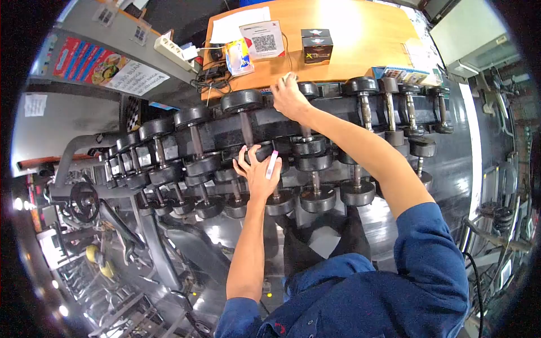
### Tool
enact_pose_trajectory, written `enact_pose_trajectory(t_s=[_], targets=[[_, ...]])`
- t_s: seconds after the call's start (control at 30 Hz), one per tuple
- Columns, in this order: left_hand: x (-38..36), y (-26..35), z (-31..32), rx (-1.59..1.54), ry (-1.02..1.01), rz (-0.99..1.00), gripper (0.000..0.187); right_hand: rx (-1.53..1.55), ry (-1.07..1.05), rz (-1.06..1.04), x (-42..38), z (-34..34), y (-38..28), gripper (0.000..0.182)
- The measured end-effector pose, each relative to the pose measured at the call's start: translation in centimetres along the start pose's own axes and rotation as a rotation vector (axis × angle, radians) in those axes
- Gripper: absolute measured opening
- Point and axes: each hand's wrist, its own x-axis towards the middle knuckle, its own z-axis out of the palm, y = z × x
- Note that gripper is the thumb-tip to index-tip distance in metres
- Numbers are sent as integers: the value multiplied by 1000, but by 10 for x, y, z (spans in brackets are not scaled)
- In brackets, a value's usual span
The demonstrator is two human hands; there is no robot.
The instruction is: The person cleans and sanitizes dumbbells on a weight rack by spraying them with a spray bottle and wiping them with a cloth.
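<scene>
My left hand (pixel 259 176) is over the front of the upper dumbbell row, fingers spread against the near head of a black dumbbell (pixel 246 127). A slim white marker with a pink cap (pixel 273 162) is tucked by its thumb. Stretched farther forward, my right hand (pixel 289 100) is at the table's near edge, close to the far head of another dumbbell (pixel 308 89). Its fingers are curled together, and whatever they may grip is too small to make out.
Black dumbbells fill a two-level rack (pixel 276 121). Behind it, a wooden table (pixel 360 34) carries a QR-code sign (pixel 264 40), black boxes (pixel 317 49), a yellow-blue packet (pixel 239 57) and cables. A power strip (pixel 175 53) is at left; gym machines (pixel 107 225) stand lower left.
</scene>
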Motion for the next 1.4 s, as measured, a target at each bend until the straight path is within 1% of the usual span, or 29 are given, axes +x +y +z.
enact_pose_trajectory(t_s=[0.1, 0.13, 0.23, 0.27, 0.33, 0.37, 0.47, 0.53, 0.57, 0.6, 0.63, 0.7, 0.77, 0.8, 0.83, 0.9, 0.97, 1.0, 1.03, 1.07, 1.1, 1.17, 1.2, 1.3, 1.33, 1.4], targets=[[1, 0, 4, 14, 12, -8, 26, 211, -79, -60, 10, 0, 11, 31], [0, -1, 5, 14, 17, -6, 27, 318, -69, -55, 10, 3, 20, 37], [-1, -2, 6, 12, 22, -2, 28, 876, 16, 191, -6, 4, 49, 37], [-1, -1, 5, 12, 25, 0, 29, 992, 121, 286, -22, 8, 57, 32], [-1, 3, 3, 2, 12, -14, 29, 1084, 422, 393, -48, 42, 63, 35], [-1, 3, 2, -2, 7, -25, 29, 1126, 576, 441, -54, 45, 65, 37], [-1, 1, 2, 11, 6, -2, 29, 1294, 586, 753, -69, 45, 54, 29], [-2, 1, 2, 21, -5, 5, 28, 1218, 636, 979, -67, 53, 36, 31], [-3, 1, 3, 25, -3, 6, 27, 1179, 662, 1088, -61, 63, 23, 32], [-3, 0, 2, 30, 1, 9, 26, 1208, 651, 1240, -55, 84, 11, 34], [-3, -2, 3, 42, 20, 28, 24, 1263, 497, 1377, -54, 91, 5, 31], [-3, -2, 3, 30, 49, 42, 23, 1296, 449, 1428, -54, 98, 8, 33], [-4, -3, 3, 41, 36, 31, 23, 1300, 313, 1362, -55, 111, 26, 39], [-4, -4, 3, 32, 45, 44, 24, 1306, 296, 1407, -55, 112, 32, 46], [-4, -5, 4, 22, 55, 56, 24, 1478, 251, 1439, -60, 114, 37, 52], [-3, -3, 4, 14, 47, 35, 24, 1592, 231, 1403, -61, 101, 42, 60], [-3, -3, 3, -7, 55, 29, 23, 1515, 243, 1291, -59, 91, 35, 58], [-4, -3, 3, -25, 68, 35, 23, 1426, 458, 1214, -57, 80, 25, 58], [-4, -4, 3, -45, 81, 41, 22, 1263, 559, 1119, -56, 68, 14, 45], [-4, -3, 3, -41, 84, 43, 23, 1091, 576, 946, -59, 56, 5, 42], [-4, -3, 3, -44, 86, 41, 23, 919, 587, 775, -61, 43, -2, 42], [-5, -3, 3, -46, 88, 37, 22, 905, 576, 714, -67, 21, -13, 56], [-5, -4, 2, -50, 89, 39, 22, 923, 528, 686, -69, 19, -11, 65], [-5, -6, 2, -35, 76, 46, 22, 835, 498, 429, -79, 6, 8, 66], [-5, -5, 2, -26, 76, 40, 24, 736, 490, 314, -80, 0, 12, 59], [-4, -4, 2, -26, 94, 44, 23, 650, 432, 249, -76, -1, 16, 54]])
